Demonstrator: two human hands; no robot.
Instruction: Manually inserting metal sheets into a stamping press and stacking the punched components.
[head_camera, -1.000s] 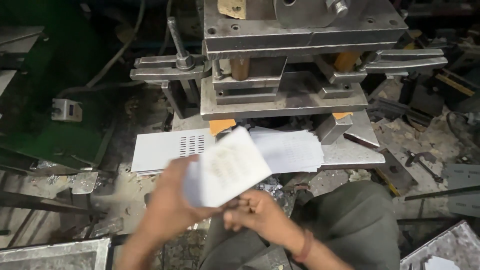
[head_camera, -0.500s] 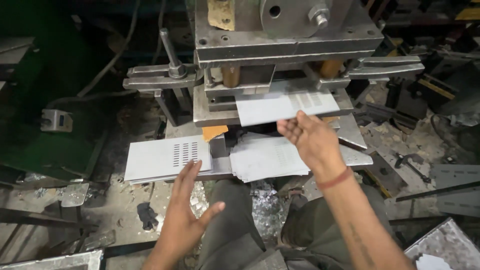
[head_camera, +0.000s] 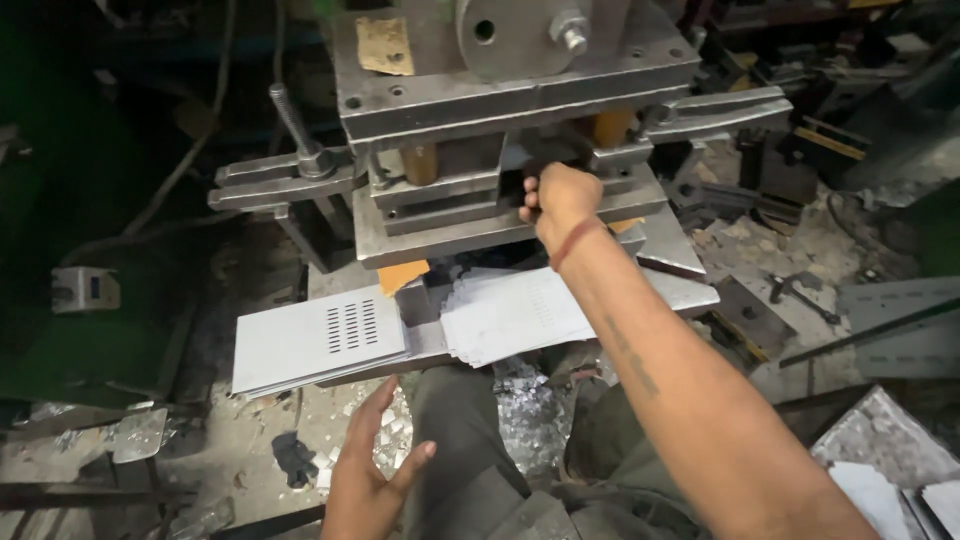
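Sheet metal blanks are what you are feeding, and one of them appears to sit inside the press die (head_camera: 500, 200) now, under your right hand (head_camera: 560, 200); that hand is pushed into the gap between the upper and lower plates, its grip curled together, though whether the fingers are clamped on the blank or only nudging it you cannot tell, since the plates hide the piece; your left hand (head_camera: 365, 480) hangs low beside your knee, fingers spread apart and holding nothing, above the floor littered with bright punched scrap (head_camera: 520, 420); on the press table (head_camera: 690, 290) the plain blanks (head_camera: 510, 315) lie fanned in a stack just below your right wrist, and the finished sheets with the slotted pattern (head_camera: 315, 340) lie stacked to the left, apart from them; the step in hand looks like seating the blank against the stops; the next move calls for getting that right hand fully clear of the die before anything comes down; half a second ago the right hand was holding the pale blank at the mouth of the die, in plain sight; now it has gone deeper in, and the left hand has dropped lower.
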